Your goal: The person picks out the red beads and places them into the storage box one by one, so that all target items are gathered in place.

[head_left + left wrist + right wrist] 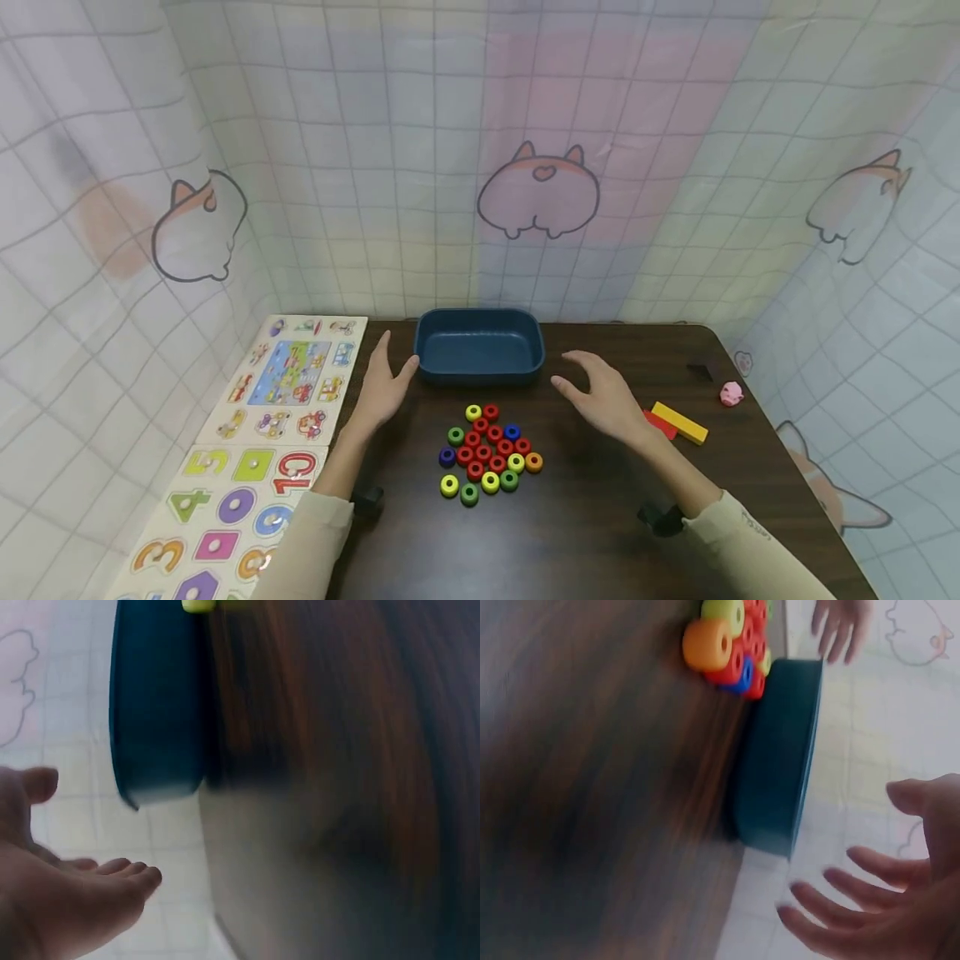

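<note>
Both my left hand [382, 390] and my right hand [602, 401] are empty, fingers loosely spread, flanking the dark blue bin [478, 376] near mid-frame; their wide gap seems to suit its width. Coloured rings [483, 459] cluster just below it, apparently for easy reach.

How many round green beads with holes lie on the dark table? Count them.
3: one round green bead left of the round red beads, another nearest the camera, a third farther right.
</note>
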Action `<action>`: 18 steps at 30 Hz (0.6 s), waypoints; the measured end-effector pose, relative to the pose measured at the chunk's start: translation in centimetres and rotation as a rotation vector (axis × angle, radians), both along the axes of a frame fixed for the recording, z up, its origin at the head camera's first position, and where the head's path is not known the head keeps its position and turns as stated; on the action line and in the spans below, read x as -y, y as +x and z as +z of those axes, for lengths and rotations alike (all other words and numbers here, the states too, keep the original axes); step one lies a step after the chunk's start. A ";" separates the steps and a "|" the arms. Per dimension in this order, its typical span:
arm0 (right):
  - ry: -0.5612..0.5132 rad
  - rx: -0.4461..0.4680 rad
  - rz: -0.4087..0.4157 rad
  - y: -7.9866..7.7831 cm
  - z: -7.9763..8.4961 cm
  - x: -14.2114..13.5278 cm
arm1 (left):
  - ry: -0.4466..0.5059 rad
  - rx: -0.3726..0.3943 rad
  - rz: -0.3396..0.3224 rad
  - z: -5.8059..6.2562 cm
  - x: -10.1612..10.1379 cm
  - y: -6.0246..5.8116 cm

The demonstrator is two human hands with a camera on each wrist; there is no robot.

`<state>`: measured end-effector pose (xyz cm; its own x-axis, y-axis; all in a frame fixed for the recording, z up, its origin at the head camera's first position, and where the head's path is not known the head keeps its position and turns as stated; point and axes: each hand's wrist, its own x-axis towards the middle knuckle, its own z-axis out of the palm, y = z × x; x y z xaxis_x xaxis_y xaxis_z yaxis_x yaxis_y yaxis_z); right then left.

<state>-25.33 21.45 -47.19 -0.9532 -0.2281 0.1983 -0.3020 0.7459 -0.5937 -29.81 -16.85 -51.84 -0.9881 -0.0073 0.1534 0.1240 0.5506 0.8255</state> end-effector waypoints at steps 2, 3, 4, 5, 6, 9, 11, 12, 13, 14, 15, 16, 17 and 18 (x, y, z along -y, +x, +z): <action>-0.054 0.049 -0.004 0.4 -0.4 0.4 | 0.125 0.007 0.024 -0.4 -0.9 -0.2; -0.083 0.071 -0.004 0.6 -0.6 0.6 | 0.184 0.015 0.038 -0.6 -1.4 -0.3; -0.113 0.101 -0.005 0.8 -0.8 0.8 | 0.242 0.024 0.053 -0.9 -1.7 -0.4; -0.146 0.135 -0.004 1.0 -1.1 1.0 | 0.302 0.035 0.067 -1.1 -2.1 -0.4; -0.174 0.169 -0.001 1.1 -1.5 1.2 | 0.351 0.045 0.083 -1.4 -2.4 -0.5; -0.248 0.275 0.024 1.7 -2.5 1.8 | 0.471 0.067 0.135 -2.1 -3.3 -0.7; -0.286 0.344 0.049 2.0 -3.2 2.1 | 0.545 0.055 0.151 -2.4 -3.7 -0.8; -0.300 0.368 0.062 2.2 -3.5 2.3 | 0.586 0.044 0.158 -2.5 -4.0 -0.8; -0.309 0.387 0.076 2.4 -3.8 2.5 | 0.628 0.030 0.162 -2.6 -4.2 -0.9; -0.312 0.403 0.086 2.5 -4.1 2.7 | 0.669 0.015 0.163 -2.6 -4.3 -0.9; -0.308 0.408 0.097 2.6 -4.3 2.9 | 0.703 -0.003 0.163 -2.6 -4.4 -1.0; -0.305 0.412 0.102 2.6 -4.5 3.1 | 0.741 -0.021 0.161 -2.6 -4.5 -1.1; -0.298 0.412 0.105 2.6 -4.7 3.3 | 0.776 -0.037 0.157 -2.5 -4.6 -1.2; -0.289 0.409 0.106 2.6 -4.9 3.5 | 0.806 -0.049 0.155 -2.5 -4.7 -1.3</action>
<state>-22.74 17.92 -52.10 -0.9406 -0.3189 -0.1166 -0.0672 0.5116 -0.8566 -31.11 -12.18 -54.38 -0.9592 -0.2694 0.0861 0.1419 -0.1951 0.9705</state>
